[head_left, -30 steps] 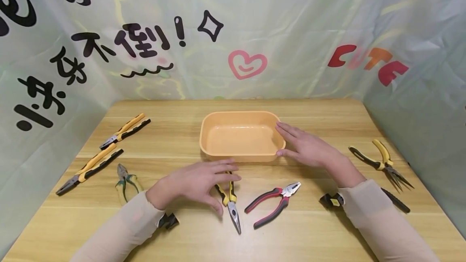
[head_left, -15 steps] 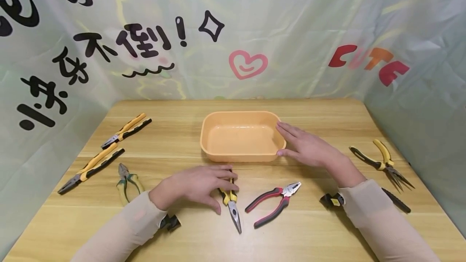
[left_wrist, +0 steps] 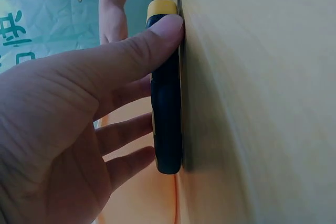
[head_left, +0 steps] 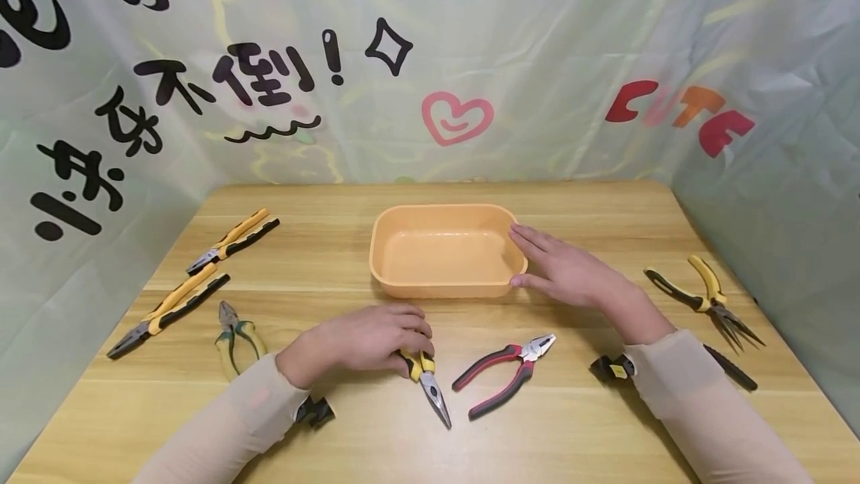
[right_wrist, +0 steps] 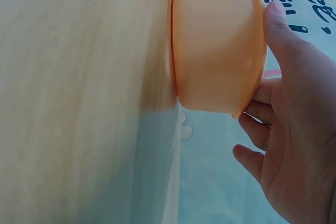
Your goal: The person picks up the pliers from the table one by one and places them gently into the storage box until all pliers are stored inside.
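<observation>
My left hand (head_left: 376,338) grips yellow-and-black needle-nose pliers (head_left: 434,394) by the handles, their jaws pointing toward the front of the table. In the left wrist view the thumb presses one side of the dark handle (left_wrist: 167,98), and the fingers reach round behind it. The pliers lie low, close over the wood. Behind them stands an orange plastic basin (head_left: 443,292) with nothing in it. Against its right end rests my right hand (head_left: 571,267), fingers extended. The right wrist view shows that thumb (right_wrist: 275,19) at the basin's rim.
Red-and-black pliers (head_left: 525,359) lie open right of the needle-nose pair. Two orange-and-black pliers (head_left: 231,241) and green-and-yellow cutters (head_left: 231,329) lie at left. Yellow-and-black pliers (head_left: 716,305) lie at right, near a black handle (head_left: 731,369) partly hidden by the sleeve.
The left hand has lowered and closed its fingers round the needle-nose pliers, whose tip has swung slightly right. The right hand stays at the basin.
</observation>
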`<action>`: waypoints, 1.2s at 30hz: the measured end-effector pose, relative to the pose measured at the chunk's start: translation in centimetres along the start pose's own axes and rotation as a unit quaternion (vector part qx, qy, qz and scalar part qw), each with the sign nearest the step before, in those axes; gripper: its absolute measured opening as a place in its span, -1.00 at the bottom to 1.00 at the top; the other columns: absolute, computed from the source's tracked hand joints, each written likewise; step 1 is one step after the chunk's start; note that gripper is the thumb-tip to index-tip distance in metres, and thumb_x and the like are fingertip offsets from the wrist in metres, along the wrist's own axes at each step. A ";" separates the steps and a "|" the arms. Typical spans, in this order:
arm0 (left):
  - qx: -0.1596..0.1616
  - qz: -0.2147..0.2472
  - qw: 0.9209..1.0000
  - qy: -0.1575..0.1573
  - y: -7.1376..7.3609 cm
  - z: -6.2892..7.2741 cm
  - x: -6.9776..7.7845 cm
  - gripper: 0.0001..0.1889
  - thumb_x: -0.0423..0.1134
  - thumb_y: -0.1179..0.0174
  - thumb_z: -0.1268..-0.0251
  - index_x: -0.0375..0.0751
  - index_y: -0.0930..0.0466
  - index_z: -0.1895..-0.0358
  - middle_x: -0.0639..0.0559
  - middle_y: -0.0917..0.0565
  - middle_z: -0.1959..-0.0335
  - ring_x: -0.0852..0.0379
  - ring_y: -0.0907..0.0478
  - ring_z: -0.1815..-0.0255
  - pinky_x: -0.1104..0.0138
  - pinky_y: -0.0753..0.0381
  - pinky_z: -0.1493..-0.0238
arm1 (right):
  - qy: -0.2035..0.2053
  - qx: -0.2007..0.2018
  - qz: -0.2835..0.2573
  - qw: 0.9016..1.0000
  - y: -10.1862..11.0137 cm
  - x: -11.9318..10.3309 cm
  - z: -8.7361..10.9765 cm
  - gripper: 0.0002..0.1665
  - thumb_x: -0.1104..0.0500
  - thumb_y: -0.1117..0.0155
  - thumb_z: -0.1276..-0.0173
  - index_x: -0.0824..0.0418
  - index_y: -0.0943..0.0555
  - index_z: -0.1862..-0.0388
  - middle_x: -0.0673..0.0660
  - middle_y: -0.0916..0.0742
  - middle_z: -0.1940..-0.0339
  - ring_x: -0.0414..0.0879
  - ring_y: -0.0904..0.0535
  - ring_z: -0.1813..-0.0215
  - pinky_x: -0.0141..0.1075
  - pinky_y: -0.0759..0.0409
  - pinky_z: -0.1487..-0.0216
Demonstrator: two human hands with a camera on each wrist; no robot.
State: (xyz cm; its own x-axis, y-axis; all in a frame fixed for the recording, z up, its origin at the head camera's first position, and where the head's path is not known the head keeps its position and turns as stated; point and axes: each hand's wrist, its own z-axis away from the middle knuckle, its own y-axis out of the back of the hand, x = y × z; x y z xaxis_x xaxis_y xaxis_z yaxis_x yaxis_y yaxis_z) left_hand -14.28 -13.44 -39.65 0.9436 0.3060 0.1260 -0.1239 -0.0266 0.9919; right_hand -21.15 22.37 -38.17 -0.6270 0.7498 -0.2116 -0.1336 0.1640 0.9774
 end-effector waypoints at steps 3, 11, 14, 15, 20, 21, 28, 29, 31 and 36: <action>0.005 -0.004 1.000 -0.003 -0.1 0.0 -0.1 -0.57 0.05 -0.30 -0.23 0.04 -0.62 -0.15 0.12 -0.57 -0.05 0.16 -0.43 -0.17 0.32 -0.31 -0.32 | 0.002 0.002 0.000 1.000 -0.1 0.0 -0.1 0.07 -0.45 0.08 -0.39 0.16 0.04 -0.61 0.13 -0.04 -0.61 0.16 -0.02 -0.55 0.12 -0.20 -0.40; -0.002 -0.006 1.000 -0.001 -0.1 0.0 0.1 -0.60 0.01 -0.26 -0.29 -0.01 -0.60 -0.15 0.10 -0.57 -0.09 0.13 -0.44 -0.19 0.24 -0.30 -0.35 | 0.015 0.010 0.008 1.000 -0.1 0.1 0.0 0.00 -0.37 0.06 -0.45 0.19 0.02 -0.61 0.16 -0.06 -0.61 0.19 -0.05 -0.54 0.12 -0.19 -0.41; 0.000 -0.017 1.000 0.001 -0.1 -0.1 0.0 -0.61 -0.02 -0.26 -0.30 -0.04 -0.60 -0.14 0.12 -0.59 -0.11 0.10 -0.44 -0.22 0.22 -0.29 -0.36 | 0.018 0.011 0.010 1.000 -0.1 0.1 0.0 -0.04 -0.34 0.06 -0.48 0.19 0.01 -0.60 0.17 -0.06 -0.61 0.20 -0.06 -0.54 0.11 -0.17 -0.42; 0.000 -0.021 1.000 0.003 -0.1 -0.1 0.0 -0.62 -0.02 -0.26 -0.30 -0.04 -0.60 -0.14 0.12 -0.60 -0.11 0.09 -0.44 -0.22 0.21 -0.28 -0.37 | 0.018 0.011 0.011 1.000 0.0 0.1 0.0 -0.05 -0.33 0.07 -0.49 0.20 0.01 -0.60 0.17 -0.06 -0.61 0.20 -0.06 -0.54 0.11 -0.17 -0.42; -0.001 -0.033 0.999 0.024 0.3 -0.2 0.0 -0.62 0.02 -0.25 -0.31 0.00 -0.61 -0.13 0.16 -0.61 -0.07 0.09 -0.45 -0.21 0.17 -0.30 -0.35 | 0.010 0.010 0.021 1.000 0.1 0.0 -0.1 -0.03 -0.37 0.09 -0.47 0.17 0.01 -0.61 0.15 -0.06 -0.61 0.18 -0.05 -0.54 0.10 -0.15 -0.43; -0.002 -0.033 0.999 0.029 0.3 -0.1 0.0 -0.62 0.02 -0.25 -0.31 0.01 -0.61 -0.13 0.16 -0.61 -0.07 0.10 -0.45 -0.21 0.15 -0.31 -0.34 | 0.011 0.011 0.023 1.000 0.1 0.0 -0.1 -0.03 -0.37 0.08 -0.46 0.18 0.00 -0.61 0.15 -0.07 -0.60 0.18 -0.06 -0.54 0.10 -0.15 -0.43; 0.000 -0.034 0.999 0.033 0.6 0.1 0.0 -0.61 0.02 -0.26 -0.30 0.01 -0.61 -0.14 0.15 -0.61 -0.06 0.10 -0.46 -0.20 0.14 -0.33 -0.33 | 0.016 0.009 0.033 0.999 0.1 -0.1 0.0 0.03 -0.42 0.08 -0.42 0.19 -0.01 -0.60 0.17 -0.08 -0.60 0.20 -0.07 -0.53 0.11 -0.20 -0.40; 0.001 -0.031 0.999 0.033 0.7 0.2 -0.1 -0.61 0.02 -0.25 -0.31 0.00 -0.61 -0.14 0.14 -0.61 -0.07 0.09 -0.46 -0.21 0.14 -0.32 -0.34 | 0.014 0.009 0.031 0.999 0.1 -0.1 0.0 0.04 -0.43 0.08 -0.41 0.18 -0.01 -0.60 0.16 -0.08 -0.60 0.19 -0.07 -0.53 0.11 -0.22 -0.40; 0.008 -0.023 0.999 0.031 0.8 0.2 -0.1 -0.62 -0.01 -0.26 -0.31 -0.03 -0.62 -0.14 0.12 -0.61 -0.06 0.09 -0.46 -0.20 0.17 -0.32 -0.34 | 0.014 0.008 0.029 0.999 0.1 -0.1 0.0 0.04 -0.44 0.09 -0.41 0.18 0.00 -0.61 0.16 -0.08 -0.60 0.18 -0.06 -0.54 0.11 -0.22 -0.39; 0.035 -0.016 0.999 0.022 1.4 0.5 -0.3 -0.63 -0.09 -0.29 -0.30 -0.06 -0.62 -0.14 0.10 -0.61 -0.07 0.09 -0.47 -0.21 0.25 -0.31 -0.35 | 0.012 0.008 0.027 1.000 0.1 -0.1 0.1 0.05 -0.44 0.09 -0.41 0.18 0.01 -0.61 0.16 -0.08 -0.60 0.17 -0.05 -0.54 0.11 -0.23 -0.39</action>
State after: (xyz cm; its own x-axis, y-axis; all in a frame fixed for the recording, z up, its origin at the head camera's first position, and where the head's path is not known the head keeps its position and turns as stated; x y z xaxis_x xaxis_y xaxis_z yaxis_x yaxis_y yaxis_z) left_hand -14.55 -14.05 -38.29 0.9323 0.3490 0.0949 -0.0701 -0.0829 0.9941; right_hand -21.05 22.35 -38.10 -0.6505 0.7428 -0.1585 -0.0870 0.1345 0.9871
